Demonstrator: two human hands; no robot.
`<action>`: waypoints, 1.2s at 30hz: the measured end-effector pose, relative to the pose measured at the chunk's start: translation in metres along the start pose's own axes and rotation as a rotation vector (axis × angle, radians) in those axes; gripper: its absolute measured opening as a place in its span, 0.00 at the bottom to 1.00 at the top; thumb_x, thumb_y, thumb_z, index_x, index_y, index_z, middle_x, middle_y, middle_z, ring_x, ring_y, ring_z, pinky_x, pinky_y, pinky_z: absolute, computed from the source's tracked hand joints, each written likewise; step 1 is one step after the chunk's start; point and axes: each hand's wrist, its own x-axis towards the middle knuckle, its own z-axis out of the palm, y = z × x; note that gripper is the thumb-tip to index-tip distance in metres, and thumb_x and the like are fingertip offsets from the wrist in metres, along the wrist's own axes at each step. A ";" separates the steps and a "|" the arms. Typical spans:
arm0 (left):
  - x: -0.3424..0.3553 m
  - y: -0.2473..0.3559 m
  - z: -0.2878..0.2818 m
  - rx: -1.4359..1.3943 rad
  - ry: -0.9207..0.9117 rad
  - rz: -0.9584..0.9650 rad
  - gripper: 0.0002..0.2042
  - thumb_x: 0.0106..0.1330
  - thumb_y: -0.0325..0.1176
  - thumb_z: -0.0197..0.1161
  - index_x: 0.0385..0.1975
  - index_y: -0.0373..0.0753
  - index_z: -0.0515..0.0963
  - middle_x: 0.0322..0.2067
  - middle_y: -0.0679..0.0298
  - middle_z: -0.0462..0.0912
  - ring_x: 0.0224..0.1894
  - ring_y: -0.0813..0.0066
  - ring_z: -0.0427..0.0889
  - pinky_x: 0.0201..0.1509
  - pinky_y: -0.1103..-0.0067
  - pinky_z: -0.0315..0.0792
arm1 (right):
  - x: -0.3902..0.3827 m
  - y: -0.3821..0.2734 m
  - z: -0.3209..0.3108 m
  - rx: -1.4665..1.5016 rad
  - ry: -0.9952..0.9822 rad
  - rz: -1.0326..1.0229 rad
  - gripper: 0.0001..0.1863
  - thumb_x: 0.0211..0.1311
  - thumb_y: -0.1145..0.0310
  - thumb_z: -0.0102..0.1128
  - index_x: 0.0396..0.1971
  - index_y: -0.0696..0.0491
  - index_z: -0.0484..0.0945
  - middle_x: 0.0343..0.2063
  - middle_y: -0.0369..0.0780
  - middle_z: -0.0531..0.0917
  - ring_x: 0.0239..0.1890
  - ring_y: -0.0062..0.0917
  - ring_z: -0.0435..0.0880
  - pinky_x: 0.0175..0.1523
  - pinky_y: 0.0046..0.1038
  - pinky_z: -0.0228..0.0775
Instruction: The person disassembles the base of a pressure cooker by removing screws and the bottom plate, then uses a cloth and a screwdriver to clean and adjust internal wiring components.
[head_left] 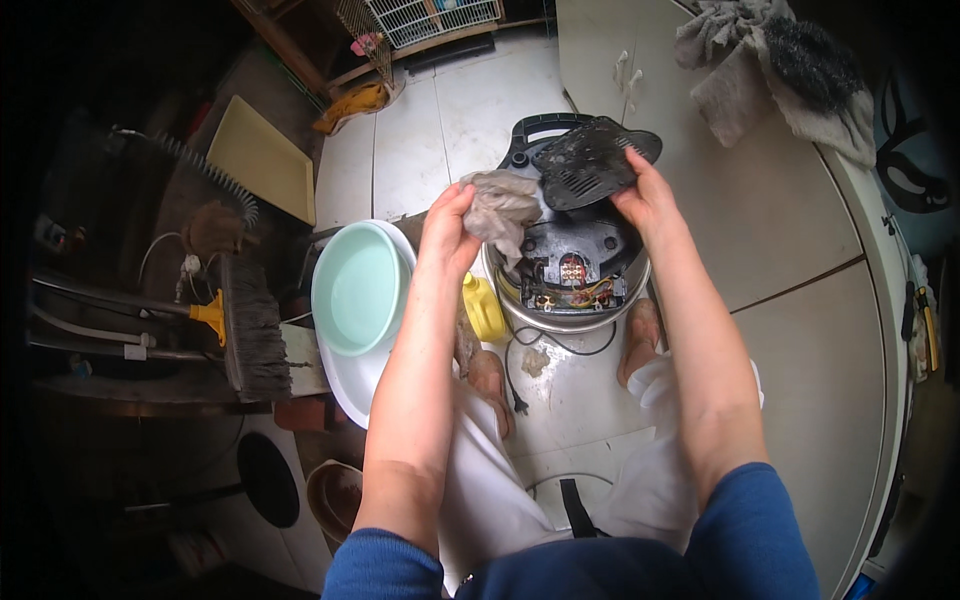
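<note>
Bunched in my left hand (pixel 450 225) is a greyish cloth rag (pixel 500 210), its loose end hanging down. My right hand (pixel 640 195) grips the edge of a black slotted plastic cover (pixel 592 165), tilted, with dusty marks on its surface. Both are held above an opened round appliance (pixel 570 250) with a black body, a carrying handle (pixel 545 125) and a metal lower rim. Wires and a red-and-white terminal block (pixel 572 271) show inside it. The rag and the cover are close together but look apart.
Left of the appliance, a mint-green basin (pixel 357 290) sits in a white tub (pixel 345 390). A yellow bottle (pixel 484 308) and a black power cord (pixel 517 385) lie by my feet. A broom (pixel 252 330) stands at left; stained cloths (pixel 790 75) drape over the cabinet (pixel 800 260) at right.
</note>
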 end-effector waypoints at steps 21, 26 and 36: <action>-0.017 0.055 -0.051 0.097 0.254 0.190 0.10 0.63 0.35 0.59 0.38 0.35 0.79 0.34 0.60 0.81 0.38 0.68 0.80 0.47 0.72 0.76 | -0.031 0.023 0.022 -0.088 -0.098 0.079 0.20 0.70 0.60 0.50 0.53 0.58 0.70 0.53 0.45 0.76 0.55 0.40 0.75 0.63 0.48 0.64; -0.049 0.036 -0.036 0.448 0.086 0.024 0.18 0.62 0.46 0.64 0.38 0.35 0.80 0.29 0.62 0.81 0.29 0.72 0.81 0.36 0.77 0.77 | -0.060 0.044 0.047 -0.219 -0.253 0.134 0.21 0.69 0.59 0.53 0.53 0.58 0.71 0.51 0.44 0.78 0.54 0.36 0.77 0.63 0.44 0.65; -0.102 0.055 -0.013 0.202 -0.089 0.103 0.09 0.62 0.36 0.66 0.32 0.37 0.79 0.27 0.64 0.82 0.29 0.78 0.80 0.36 0.81 0.75 | -0.123 0.033 0.075 -0.490 -0.589 0.218 0.28 0.69 0.48 0.48 0.58 0.54 0.69 0.56 0.44 0.75 0.58 0.34 0.75 0.59 0.40 0.71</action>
